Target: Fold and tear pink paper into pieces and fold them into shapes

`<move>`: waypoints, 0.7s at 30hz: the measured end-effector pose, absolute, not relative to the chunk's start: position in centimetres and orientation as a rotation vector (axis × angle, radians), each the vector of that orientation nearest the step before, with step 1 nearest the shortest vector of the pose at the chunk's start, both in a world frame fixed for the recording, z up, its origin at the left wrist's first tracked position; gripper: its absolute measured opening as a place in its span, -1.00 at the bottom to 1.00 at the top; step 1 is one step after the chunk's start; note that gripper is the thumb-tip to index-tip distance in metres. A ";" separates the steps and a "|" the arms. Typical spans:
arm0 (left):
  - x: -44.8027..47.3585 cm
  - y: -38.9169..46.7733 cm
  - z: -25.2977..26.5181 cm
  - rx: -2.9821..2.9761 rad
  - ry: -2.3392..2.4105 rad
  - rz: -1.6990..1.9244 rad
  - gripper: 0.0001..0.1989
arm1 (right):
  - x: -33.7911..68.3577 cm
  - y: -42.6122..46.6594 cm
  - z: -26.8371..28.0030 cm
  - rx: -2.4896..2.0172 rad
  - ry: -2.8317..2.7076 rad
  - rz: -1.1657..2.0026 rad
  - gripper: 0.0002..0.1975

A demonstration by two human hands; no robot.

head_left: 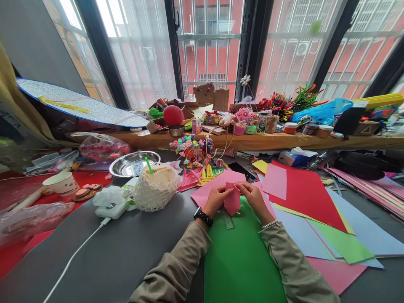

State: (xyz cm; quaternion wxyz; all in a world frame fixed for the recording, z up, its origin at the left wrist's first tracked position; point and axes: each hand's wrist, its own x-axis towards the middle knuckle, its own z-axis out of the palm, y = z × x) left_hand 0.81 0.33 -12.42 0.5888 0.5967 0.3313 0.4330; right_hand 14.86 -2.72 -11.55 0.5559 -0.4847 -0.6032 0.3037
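A folded piece of pink paper (232, 203) is held up between my two hands over the far end of a green mat (243, 261). My left hand (217, 198) is closed on its left edge, thumb lying across the front. At the upper right edge, my right hand (252, 196) pinches the same paper between thumb and fingertips. Just below it lies a small clear ruler (228, 220), its upper end covered by the paper. Behind my hands a larger pink sheet (208, 194) rests flat on the grey table.
To the left stand a coconut in white netting (154, 189), a metal plate (134, 163), a paper cup (61, 183) and a white charger (112, 208) with its cable. Coloured sheets (307, 198) overlap on the right. Crafted flowers (192, 149) stand behind, below a cluttered windowsill (142, 139).
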 end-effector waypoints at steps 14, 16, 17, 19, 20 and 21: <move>0.7 0.1 -12.1 1.481 0.808 0.946 -0.62 | 14.9 -2.3 -12.2 -1.156 -1.301 0.993 -0.81; 0.7 0.1 -12.0 1.490 0.809 0.941 -0.62 | 14.8 -2.3 -12.2 -1.159 -1.299 0.996 -0.81; 0.8 0.1 -12.0 1.494 0.811 0.940 -0.61 | 14.8 -2.3 -12.1 -1.160 -1.298 0.995 -0.80; 0.8 0.1 -11.9 1.504 0.816 0.940 -0.60 | 14.7 -2.4 -12.1 -1.160 -1.298 0.987 -0.77; 0.7 0.1 -11.9 1.510 0.818 0.942 -0.60 | 14.6 -2.3 -12.1 -1.159 -1.298 0.978 -0.76; 0.7 0.1 -11.9 1.515 0.819 0.945 -0.60 | 14.5 -2.3 -12.1 -1.159 -1.297 0.967 -0.75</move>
